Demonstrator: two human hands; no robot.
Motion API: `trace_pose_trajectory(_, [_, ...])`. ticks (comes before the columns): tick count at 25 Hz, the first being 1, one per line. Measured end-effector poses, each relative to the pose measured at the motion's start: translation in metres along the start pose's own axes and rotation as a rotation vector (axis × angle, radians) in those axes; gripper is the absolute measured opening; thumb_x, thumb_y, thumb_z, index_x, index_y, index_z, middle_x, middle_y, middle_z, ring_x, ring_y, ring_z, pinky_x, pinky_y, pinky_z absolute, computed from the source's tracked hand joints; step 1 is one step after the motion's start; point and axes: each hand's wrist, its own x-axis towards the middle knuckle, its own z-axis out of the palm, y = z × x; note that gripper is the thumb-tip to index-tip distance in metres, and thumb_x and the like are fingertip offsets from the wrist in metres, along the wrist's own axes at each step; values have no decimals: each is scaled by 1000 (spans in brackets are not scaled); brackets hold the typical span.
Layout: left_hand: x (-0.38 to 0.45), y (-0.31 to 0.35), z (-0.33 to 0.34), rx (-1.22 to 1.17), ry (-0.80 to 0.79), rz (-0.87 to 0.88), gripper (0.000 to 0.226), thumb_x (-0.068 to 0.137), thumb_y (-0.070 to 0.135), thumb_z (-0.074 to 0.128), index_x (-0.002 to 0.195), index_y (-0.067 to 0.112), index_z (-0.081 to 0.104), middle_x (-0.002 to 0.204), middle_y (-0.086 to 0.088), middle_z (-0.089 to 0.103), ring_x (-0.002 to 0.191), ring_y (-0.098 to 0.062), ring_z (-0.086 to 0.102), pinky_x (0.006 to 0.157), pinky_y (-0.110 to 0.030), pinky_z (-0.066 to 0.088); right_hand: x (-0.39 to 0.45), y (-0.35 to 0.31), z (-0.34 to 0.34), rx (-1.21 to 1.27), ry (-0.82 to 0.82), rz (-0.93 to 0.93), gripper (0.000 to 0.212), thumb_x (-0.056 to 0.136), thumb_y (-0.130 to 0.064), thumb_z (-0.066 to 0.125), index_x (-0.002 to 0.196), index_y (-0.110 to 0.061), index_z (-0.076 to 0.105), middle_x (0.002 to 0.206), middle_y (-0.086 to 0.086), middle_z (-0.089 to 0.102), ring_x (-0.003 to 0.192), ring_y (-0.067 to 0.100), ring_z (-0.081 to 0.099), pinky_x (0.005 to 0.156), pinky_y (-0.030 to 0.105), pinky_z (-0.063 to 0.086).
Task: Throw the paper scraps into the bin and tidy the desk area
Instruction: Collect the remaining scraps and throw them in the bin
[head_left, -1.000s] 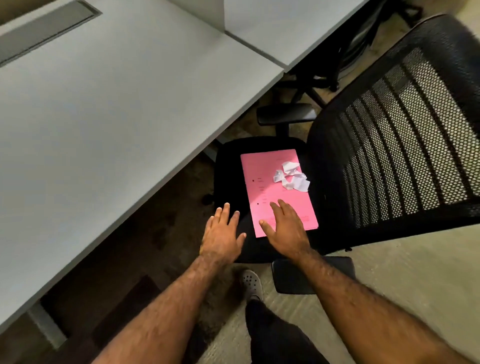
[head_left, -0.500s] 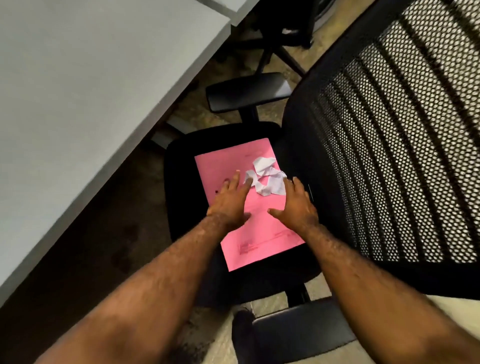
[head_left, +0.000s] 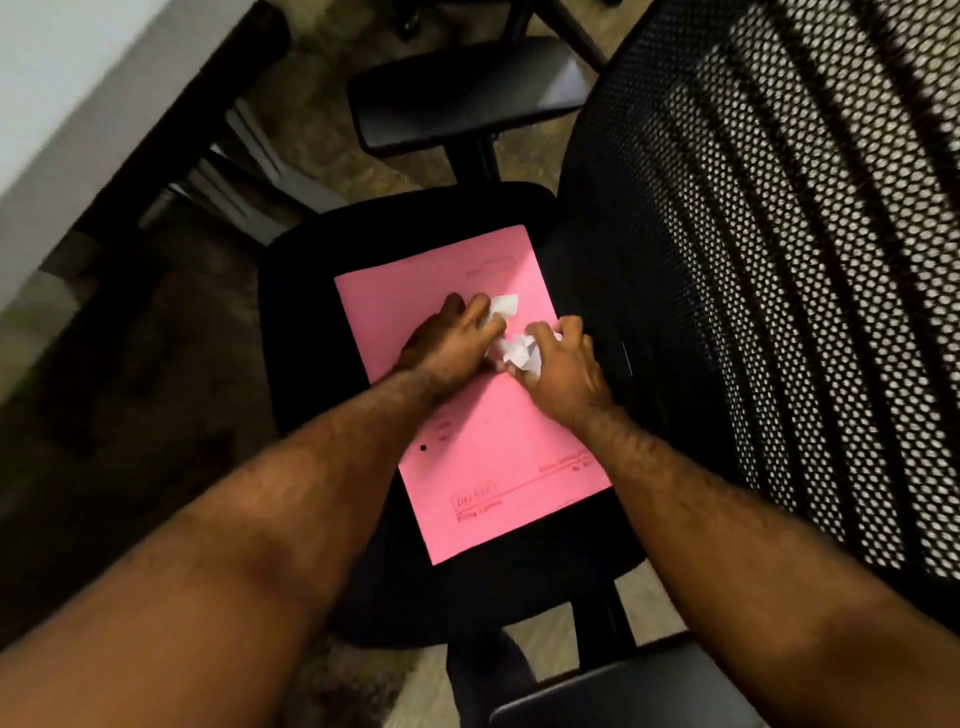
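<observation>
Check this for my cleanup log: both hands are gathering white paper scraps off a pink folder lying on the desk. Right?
Not quite. In the head view the left hand and right hand gather the white paper scraps off the pink folder, but it lies on the chair seat, not the desk.

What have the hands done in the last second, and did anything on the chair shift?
Both hands moved forward from the near edge of the seat up the pink folder. The left hand and right hand have now closed in from either side on the white paper scraps, gathering them; the scraps look bunched tighter. The folder stayed flat on the black chair seat.
</observation>
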Motion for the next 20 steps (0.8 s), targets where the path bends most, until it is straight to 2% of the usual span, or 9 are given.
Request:
trace_pose_trajectory(3, [-22, 2, 12, -15, 60, -27, 27, 96, 31, 45, 114, 12, 48, 124, -14, 44, 107, -36, 43, 67, -46, 50, -11, -5, 8, -67, 41, -57, 22, 89, -22, 60, 109, -16, 55, 111, 14, 45, 95, 35, 51, 70, 42, 48])
trace_pose_trajectory(4, [-29, 3, 14, -27, 37, -53, 24, 96, 29, 41, 113, 13, 45, 121, -13, 44, 106, -35, 44, 68, -46, 49, -13, -7, 10, -65, 40, -45, 18, 90, -18, 58, 108, -15, 56, 108, 14, 46, 93, 34, 53, 69, 41, 49])
trace_pose_trajectory(6, [-41, 4, 12, -239, 26, -232, 20, 95, 38, 34, 103, 24, 46, 111, -5, 48, 98, -29, 49, 70, -40, 42, -19, -10, 11, 16, 63, 15, 18, 90, -12, 58, 108, -11, 59, 107, 15, 50, 90, 33, 56, 70, 37, 50])
trace_pose_trajectory(7, [-48, 5, 8, -342, 56, -315, 20, 93, 44, 32, 92, 30, 46, 101, 0, 50, 90, -25, 51, 68, -38, 40, -23, -11, 10, 86, 85, 55, 18, 90, -10, 59, 108, -9, 61, 106, 15, 52, 89, 32, 57, 70, 34, 50])
trace_pose_trajectory(9, [-69, 7, 3, -501, 189, -439, 23, 91, 41, 37, 83, 23, 49, 86, 2, 54, 82, -24, 56, 65, -37, 43, -34, -14, 7, 218, 121, 116, 15, 89, -7, 61, 104, -6, 62, 102, 14, 55, 85, 29, 59, 65, 29, 47])
trace_pose_trajectory(11, [-103, 13, -8, -695, 315, -548, 19, 93, 25, 44, 89, 11, 56, 82, 1, 56, 79, -14, 59, 68, -27, 49, -52, -23, 4, 297, 146, 132, 12, 88, -6, 64, 100, -4, 63, 97, 13, 56, 80, 25, 58, 61, 24, 43])
trace_pose_trajectory(13, [-148, 20, -15, -776, 361, -607, 16, 94, 10, 47, 100, 1, 59, 90, -2, 56, 80, -8, 55, 68, -9, 41, -76, -38, 2, 331, 153, 110, 11, 88, -7, 65, 98, -3, 63, 94, 12, 57, 77, 21, 55, 57, 17, 36])
trace_pose_trajectory(17, [-254, 35, -2, -624, 532, -815, 10, 91, 3, 56, 96, 4, 65, 90, -16, 62, 79, -32, 61, 70, -26, 41, -137, -94, 12, 348, 71, -73, 15, 85, 2, 63, 100, 0, 64, 90, 14, 56, 77, 29, 57, 65, 26, 38])
trace_pose_trajectory(20, [-342, 39, 5, -626, 546, -945, 9, 91, 6, 56, 94, 5, 65, 90, -17, 63, 81, -34, 61, 74, -32, 41, -187, -157, 30, 292, -52, -311, 22, 82, 6, 58, 101, -2, 64, 90, 12, 52, 77, 29, 54, 66, 22, 32])
